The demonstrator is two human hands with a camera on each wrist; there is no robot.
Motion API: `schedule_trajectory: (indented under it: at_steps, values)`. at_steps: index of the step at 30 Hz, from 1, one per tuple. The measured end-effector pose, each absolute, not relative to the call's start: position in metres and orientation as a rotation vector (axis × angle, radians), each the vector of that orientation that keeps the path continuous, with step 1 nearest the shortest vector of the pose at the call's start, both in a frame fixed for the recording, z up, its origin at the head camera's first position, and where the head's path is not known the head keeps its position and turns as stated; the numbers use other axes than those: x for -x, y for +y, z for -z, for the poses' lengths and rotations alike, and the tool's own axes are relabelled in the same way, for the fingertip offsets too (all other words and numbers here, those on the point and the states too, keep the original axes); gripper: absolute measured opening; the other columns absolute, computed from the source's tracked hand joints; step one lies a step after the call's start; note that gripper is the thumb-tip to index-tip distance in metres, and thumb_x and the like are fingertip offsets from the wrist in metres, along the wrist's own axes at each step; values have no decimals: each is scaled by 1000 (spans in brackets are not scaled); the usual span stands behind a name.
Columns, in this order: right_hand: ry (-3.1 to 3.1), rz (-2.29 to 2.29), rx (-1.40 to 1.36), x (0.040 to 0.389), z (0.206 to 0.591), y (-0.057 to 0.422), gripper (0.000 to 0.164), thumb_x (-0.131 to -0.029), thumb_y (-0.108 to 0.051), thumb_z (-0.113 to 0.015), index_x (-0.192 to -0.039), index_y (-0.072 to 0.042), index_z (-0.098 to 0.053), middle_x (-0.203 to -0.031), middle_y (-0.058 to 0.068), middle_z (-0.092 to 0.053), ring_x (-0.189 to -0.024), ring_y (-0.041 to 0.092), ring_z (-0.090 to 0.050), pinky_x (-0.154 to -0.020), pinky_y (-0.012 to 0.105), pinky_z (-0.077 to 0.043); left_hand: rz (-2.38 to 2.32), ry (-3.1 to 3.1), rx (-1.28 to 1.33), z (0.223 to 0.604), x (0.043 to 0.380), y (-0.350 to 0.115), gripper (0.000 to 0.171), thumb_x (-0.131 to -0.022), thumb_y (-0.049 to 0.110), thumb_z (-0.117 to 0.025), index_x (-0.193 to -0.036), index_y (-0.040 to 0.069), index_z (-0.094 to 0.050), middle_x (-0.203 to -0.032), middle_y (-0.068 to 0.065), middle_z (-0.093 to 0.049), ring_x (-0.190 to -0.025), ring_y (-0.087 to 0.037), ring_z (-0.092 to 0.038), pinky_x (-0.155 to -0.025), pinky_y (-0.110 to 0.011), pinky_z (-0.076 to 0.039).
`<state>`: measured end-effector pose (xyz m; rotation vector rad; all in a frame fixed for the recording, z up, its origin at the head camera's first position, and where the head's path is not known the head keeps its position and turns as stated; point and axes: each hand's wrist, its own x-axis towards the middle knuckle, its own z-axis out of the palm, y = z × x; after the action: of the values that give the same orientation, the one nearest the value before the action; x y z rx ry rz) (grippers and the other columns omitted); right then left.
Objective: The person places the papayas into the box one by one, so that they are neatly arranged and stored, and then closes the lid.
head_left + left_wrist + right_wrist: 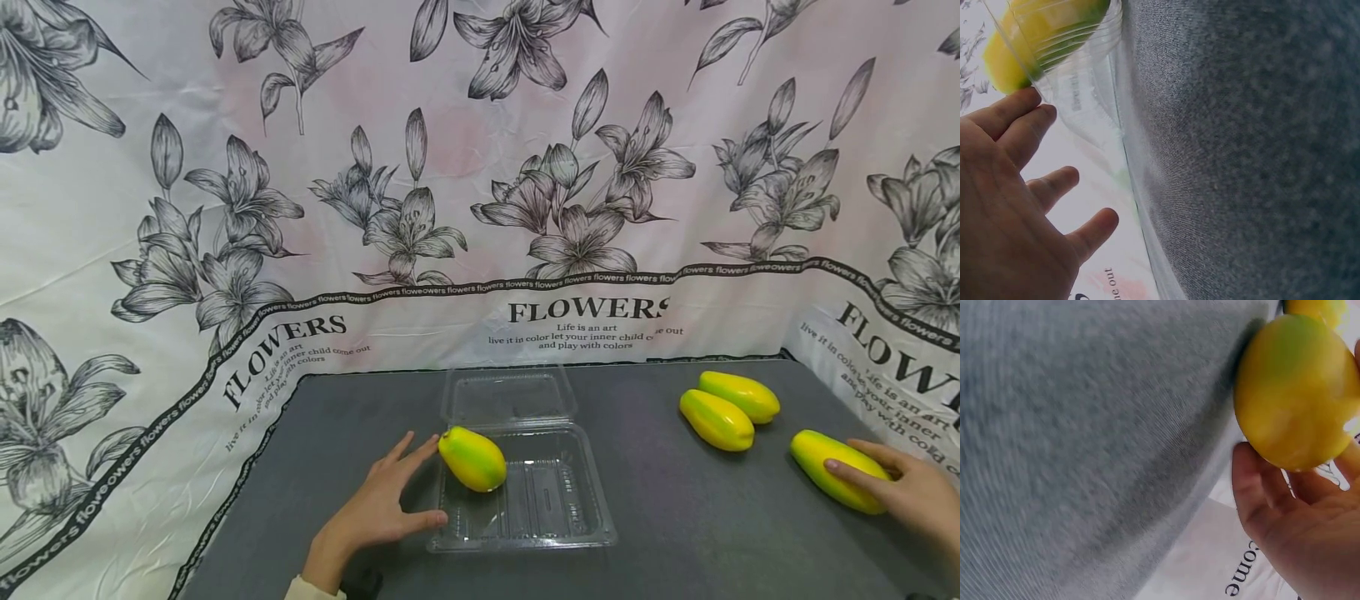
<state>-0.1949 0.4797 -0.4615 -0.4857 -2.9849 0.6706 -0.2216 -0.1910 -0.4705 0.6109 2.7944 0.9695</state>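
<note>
Right hand (911,492): grasping the outermost papaya (836,486), thumb laid over the top, fingers round the far side.
Papaya axis: slantwise, far-left end to near-right end. The hand covers the near-right end; the far-left end sticks out uncovered.
Lift: can't tell from here whether that papaya touches the grey tabletop (660,500) or sits just off it.
Bearing: clear clamshell box (543,500) lies well off to the left of the right hand, at roughly the same depth. Key relation, as I judge it: that sideways gap, right to left.
Nearer hand: right is on the outermost papaya; left is right beside the box.
Left hand (375,508): released, fingers spread, grasping nothing. Index by the box's left wall, thumb at its near-left corner. Contact with the rim: can't say.
Boxed papaya (474,460): left part of the box, narrow end pointing far left by the index fingertip; looks propped on the left rim. Similar slant to the outermost one.
Lid (510,398): folded back, beyond the box's base.
Other two: front papaya (716,421) and rear papaya (742,397), side by side, left of and beyond the outermost one, no hand on them.
Backdrop: flower-print cloth (420,329) behind the table.
</note>
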Motion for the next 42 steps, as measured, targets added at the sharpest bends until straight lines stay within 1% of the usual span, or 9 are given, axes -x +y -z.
schedule_trajectory:
  at_steps: [10, 19, 23, 26, 28, 31, 35, 38, 42]
  values:
    - [-3011, -704, 513, 194, 456, 474, 95, -97, -60, -57, -141, 22, -36, -131, 51, -35, -111, 61, -45, -91, 69, -41, -952, 2796, -647, 470, 224, -193, 95, -85, 53, -78, -162, 37, -26, -169, -4, -28, -158, -43, -11, -104, -86, -22]
    - [-2932, -713, 344, 193, 429, 445, 90, -98, -57, -58, -146, 16, -36, -132, 47, -40, -104, 56, -49, -82, 64, -42, -954, 2799, -644, 468, 224, -193, 95, -85, 54, -78, -162, 34, -27, -170, -6, -26, -158, -44, -11, -104, -86, -21]
    - [-2904, -772, 234, 194, 418, 428, 86, -98, -53, -62, -149, 12, -38, -133, 45, -46, -103, 52, -53, -73, 51, -46, -957, 2800, -649, 469, 223, -193, 95, -84, 54, -78, -162, 35, -27, -169, -4, -27, -158, -43, -10, -106, -86, -20]
    - [-2875, -819, 134, 195, 414, 415, 82, -97, -48, -67, -150, 8, -41, -133, 42, -51, -99, 41, -58, -65, 33, -45, -953, 2801, -650, 469, 223, -193, 95, -84, 54, -78, -162, 38, -26, -169, -2, -28, -159, -41, -9, -107, -85, -20]
    - [-2865, -839, 67, 196, 412, 407, 79, -96, -45, -69, -151, 6, -43, -136, 40, -51, -96, 32, -59, -61, 25, -43, -956, 2800, -649, 470, 223, -193, 95, -84, 55, -78, -162, 39, -26, -169, -1, -28, -159, -41, -9, -107, -85, -20]
    - [-2856, -859, -18, 198, 410, 396, 77, -96, -43, -71, -152, 1, -44, -140, 38, -50, -92, 7, -55, -60, 22, -45, -960, 2797, -648, 470, 223, -193, 95, -85, 55, -78, -162, 38, -26, -169, -3, -27, -159, -41, -9, -107, -85, -20]
    - [-2817, -898, -147, 200, 405, 383, 71, -96, -38, -72, -153, -4, -46, -144, 35, -48, -90, -20, -40, -64, 21, -48, -963, 2796, -647, 469, 222, -193, 95, -84, 54, -78, -162, 35, -26, -170, -5, -26, -158, -43, -10, -106, -85, -20]
    - [-2779, -919, -213, 201, 403, 372, 67, -95, -33, -74, -152, -7, -49, -143, 30, -51, -91, -24, -39, -66, 20, -48, -963, 2795, -647, 469, 222, -192, 96, -84, 53, -79, -162, 35, -27, -170, -7, -25, -158, -45, -11, -105, -86, -21]
    - [-2739, -956, -266, 204, 404, 355, 64, -94, -30, -76, -150, -10, -52, -140, 24, -55, -91, -15, -44, -66, 21, -47, -960, 2794, -642, 469, 221, -193, 96, -84, 54, -79, -162, 36, -27, -170, -9, -23, -157, -47, -12, -104, -86, -22]
